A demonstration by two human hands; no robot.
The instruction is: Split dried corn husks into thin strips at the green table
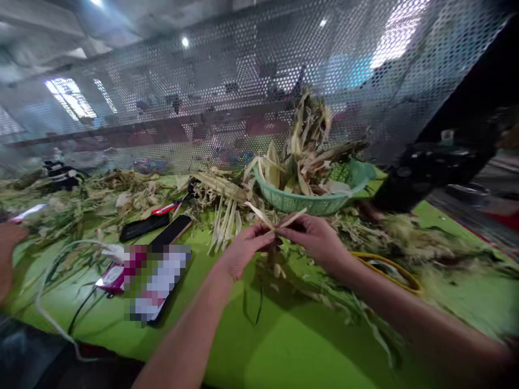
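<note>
My left hand (246, 244) and my right hand (311, 236) meet above the green table, fingers pinched on pale corn husk strips (265, 219). Two strip ends fan up and outward in a V from between my fingertips. Below the fingers hangs a small piece of husk (277, 270); how it joins the strips is hard to make out. Just beyond my hands, several flat husk strips (225, 219) lie side by side. A green plastic basket (308, 203) heaped with dry corn husks (302, 156) stands behind my right hand.
Phones (172, 231), red-handled scissors (165, 209) and a magenta device (117, 275) with a white cable (44, 275) lie left. Husk scraps (121, 186) cover the back. A yellow ring-shaped object (389, 270) lies by my right forearm. Another person's hand (10, 243) shows at far left. Perforated metal mesh (194, 97) rises behind.
</note>
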